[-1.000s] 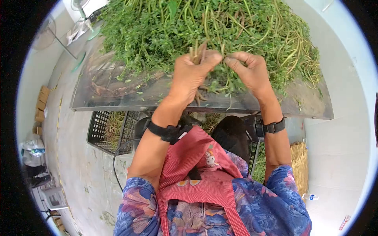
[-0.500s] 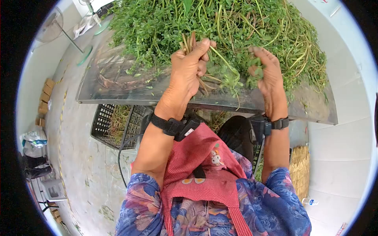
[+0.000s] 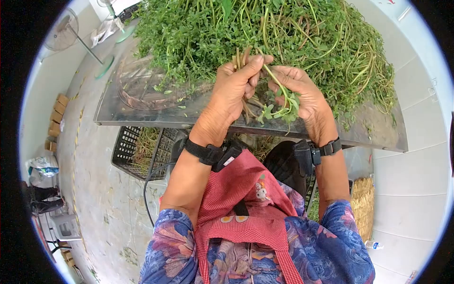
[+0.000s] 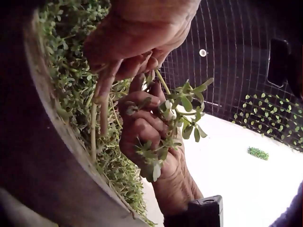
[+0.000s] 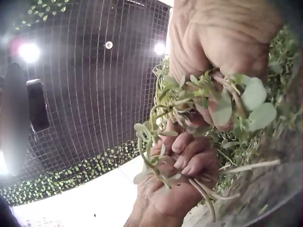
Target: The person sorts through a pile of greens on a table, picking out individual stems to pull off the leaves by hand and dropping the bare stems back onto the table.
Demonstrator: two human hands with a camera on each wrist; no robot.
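My left hand [image 3: 226, 94] grips a small bunch of bare brownish stems [image 4: 105, 90], their ends sticking out above and below the fist. From its thumb and forefinger a green leafy stem [image 3: 279, 84] slants down to the right, ending in small rounded leaves. Close beside it, my right hand [image 3: 305, 92] has its fingers curled around some leafy sprigs [image 5: 227, 97], its fingertips right at the green stem near the left hand. In the left wrist view the leafy end [image 4: 187, 106] overlaps the right hand. Behind both hands rises a large heap of leafy greens [image 3: 198, 42].
The heap lies on a metal-edged table [image 3: 156, 118] with scattered leaf bits. Below the table on the left is a black plastic crate [image 3: 124, 149] with stems in it. A standing fan [image 3: 87, 45] is at the far left, and a woven straw bundle [image 3: 362, 208] at the right.
The right hand pulled away to the right with leaves in it, then came back beside the left hand. The left hand kept its stem bunch, and a green leafy stem now slants from its fingers.
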